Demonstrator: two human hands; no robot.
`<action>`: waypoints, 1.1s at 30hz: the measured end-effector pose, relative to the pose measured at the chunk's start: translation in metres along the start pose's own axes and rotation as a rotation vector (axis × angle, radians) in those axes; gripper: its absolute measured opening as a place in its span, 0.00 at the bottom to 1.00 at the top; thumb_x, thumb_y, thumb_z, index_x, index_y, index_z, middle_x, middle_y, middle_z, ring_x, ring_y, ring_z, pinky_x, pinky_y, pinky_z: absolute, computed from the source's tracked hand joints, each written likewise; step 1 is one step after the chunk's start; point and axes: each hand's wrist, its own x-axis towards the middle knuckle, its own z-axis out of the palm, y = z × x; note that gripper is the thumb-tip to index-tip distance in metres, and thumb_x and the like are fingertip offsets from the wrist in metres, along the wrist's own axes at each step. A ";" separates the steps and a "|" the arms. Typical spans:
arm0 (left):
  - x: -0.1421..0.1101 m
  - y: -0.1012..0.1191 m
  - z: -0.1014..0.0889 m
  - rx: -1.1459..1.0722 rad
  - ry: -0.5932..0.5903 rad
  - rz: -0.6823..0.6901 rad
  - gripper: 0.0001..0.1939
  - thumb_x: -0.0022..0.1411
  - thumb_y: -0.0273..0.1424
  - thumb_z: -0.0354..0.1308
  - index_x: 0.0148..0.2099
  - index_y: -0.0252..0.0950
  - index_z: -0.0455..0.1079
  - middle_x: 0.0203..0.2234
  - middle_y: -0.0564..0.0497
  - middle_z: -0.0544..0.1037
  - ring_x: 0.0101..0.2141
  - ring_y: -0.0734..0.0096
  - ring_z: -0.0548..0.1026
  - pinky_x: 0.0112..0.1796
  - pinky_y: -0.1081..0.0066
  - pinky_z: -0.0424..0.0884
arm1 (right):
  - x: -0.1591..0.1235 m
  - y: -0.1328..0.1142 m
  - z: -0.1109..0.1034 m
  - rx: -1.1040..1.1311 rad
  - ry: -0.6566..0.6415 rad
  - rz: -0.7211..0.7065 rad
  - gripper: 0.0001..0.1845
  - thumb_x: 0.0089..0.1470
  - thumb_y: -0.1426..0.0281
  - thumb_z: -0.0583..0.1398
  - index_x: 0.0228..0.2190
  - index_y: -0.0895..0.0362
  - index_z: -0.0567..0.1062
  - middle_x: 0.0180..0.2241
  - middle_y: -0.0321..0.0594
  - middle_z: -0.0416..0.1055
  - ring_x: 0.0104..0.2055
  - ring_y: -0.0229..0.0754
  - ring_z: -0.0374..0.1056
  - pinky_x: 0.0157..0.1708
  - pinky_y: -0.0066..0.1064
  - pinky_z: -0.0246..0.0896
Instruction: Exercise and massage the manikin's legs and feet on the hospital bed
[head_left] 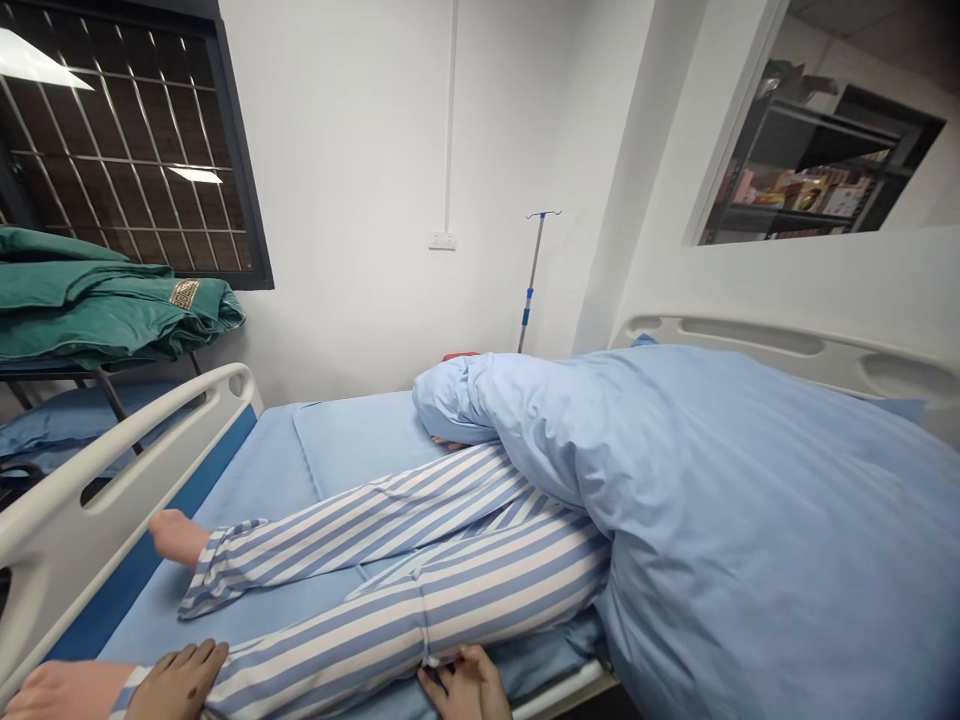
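Observation:
Two legs in blue-and-white striped trousers (390,510) lie along the bed; whether they belong to a person or a manikin I cannot tell. My left hand (176,682) is curled over the near leg just above its bare foot (71,688), gripping the trouser leg. Under the near knee, my right hand (471,688) has thumb and fingers at the fabric's lower edge, where a crease runs down to them. The far foot (178,538) is bare too. A bunched light blue quilt (675,470) covers the upper body.
A pale footboard (165,430) closes the left end of the bed, and a headboard (757,340) the right. An IV pole (531,280) rises behind the bed. Folded green bedding (97,310) sits on a rack at left. The near bed rail (566,690) shows below.

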 end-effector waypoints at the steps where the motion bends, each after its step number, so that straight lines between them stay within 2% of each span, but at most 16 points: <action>1: 0.001 0.001 0.001 0.004 0.003 0.001 0.35 0.43 0.17 0.44 0.56 0.33 0.65 0.54 0.42 0.68 0.53 0.58 0.66 0.53 0.59 0.58 | 0.000 0.000 -0.001 0.003 0.000 -0.003 0.10 0.30 0.72 0.66 0.17 0.58 0.68 0.23 0.35 0.72 0.30 0.42 0.68 0.45 0.47 0.61; 6: 0.005 -0.003 0.013 -0.002 0.039 0.019 0.35 0.41 0.16 0.44 0.55 0.32 0.66 0.52 0.42 0.70 0.51 0.58 0.68 0.52 0.60 0.60 | -0.003 0.000 0.002 -0.002 -0.003 -0.013 0.10 0.31 0.71 0.66 0.18 0.57 0.69 0.25 0.35 0.73 0.31 0.42 0.68 0.46 0.48 0.59; 9: 0.008 -0.011 0.023 -0.035 0.109 0.007 0.35 0.40 0.17 0.44 0.54 0.34 0.67 0.51 0.43 0.71 0.50 0.58 0.69 0.51 0.60 0.61 | -0.007 -0.004 0.008 -0.003 -0.018 -0.024 0.09 0.31 0.70 0.66 0.19 0.57 0.70 0.25 0.35 0.73 0.32 0.42 0.68 0.49 0.49 0.57; 13: 0.015 -0.016 0.026 -0.194 0.233 0.041 0.27 0.44 0.22 0.47 0.48 0.39 0.71 0.48 0.48 0.74 0.49 0.61 0.71 0.51 0.64 0.63 | -0.027 -0.019 0.033 0.052 -0.134 -0.002 0.08 0.33 0.69 0.66 0.21 0.55 0.73 0.28 0.34 0.74 0.36 0.43 0.68 0.53 0.53 0.52; 16: 0.020 -0.001 0.010 -0.344 0.281 0.076 0.21 0.43 0.26 0.51 0.42 0.42 0.72 0.44 0.51 0.77 0.47 0.59 0.72 0.49 0.66 0.65 | -0.049 -0.039 0.070 0.077 -0.285 -0.025 0.10 0.33 0.65 0.64 0.24 0.55 0.75 0.32 0.38 0.74 0.42 0.46 0.67 0.55 0.55 0.48; 19: 0.025 0.032 -0.017 -0.453 0.272 0.040 0.23 0.41 0.27 0.52 0.43 0.42 0.70 0.43 0.52 0.77 0.47 0.59 0.71 0.47 0.67 0.65 | -0.067 -0.063 0.111 0.044 -0.381 -0.067 0.15 0.37 0.60 0.60 0.28 0.56 0.76 0.37 0.43 0.73 0.49 0.50 0.63 0.57 0.53 0.46; 22: 0.031 0.070 -0.041 -0.547 0.238 -0.022 0.25 0.43 0.27 0.51 0.47 0.42 0.68 0.44 0.52 0.76 0.46 0.61 0.72 0.45 0.69 0.65 | -0.075 -0.082 0.139 -0.001 -0.411 -0.102 0.18 0.40 0.58 0.58 0.32 0.56 0.76 0.41 0.45 0.72 0.54 0.50 0.59 0.58 0.52 0.44; 24: 0.035 0.088 -0.049 -0.579 0.209 -0.060 0.25 0.43 0.28 0.51 0.48 0.42 0.67 0.44 0.52 0.76 0.47 0.61 0.71 0.44 0.69 0.65 | -0.076 -0.090 0.148 -0.026 -0.422 -0.128 0.21 0.41 0.57 0.57 0.34 0.57 0.75 0.43 0.46 0.70 0.55 0.50 0.57 0.59 0.52 0.43; 27: 0.037 0.100 -0.053 -0.577 0.184 -0.088 0.26 0.44 0.29 0.52 0.49 0.41 0.66 0.46 0.50 0.75 0.49 0.60 0.70 0.45 0.68 0.64 | -0.075 -0.094 0.149 -0.066 -0.421 -0.152 0.24 0.41 0.56 0.57 0.38 0.58 0.74 0.45 0.48 0.69 0.56 0.51 0.56 0.58 0.54 0.43; 33: 0.036 0.093 -0.053 -0.531 0.172 -0.052 0.26 0.45 0.29 0.52 0.51 0.42 0.65 0.47 0.51 0.74 0.48 0.59 0.70 0.43 0.68 0.64 | -0.072 -0.092 0.142 -0.115 -0.382 -0.184 0.27 0.40 0.56 0.58 0.41 0.59 0.72 0.47 0.49 0.67 0.56 0.52 0.56 0.57 0.56 0.44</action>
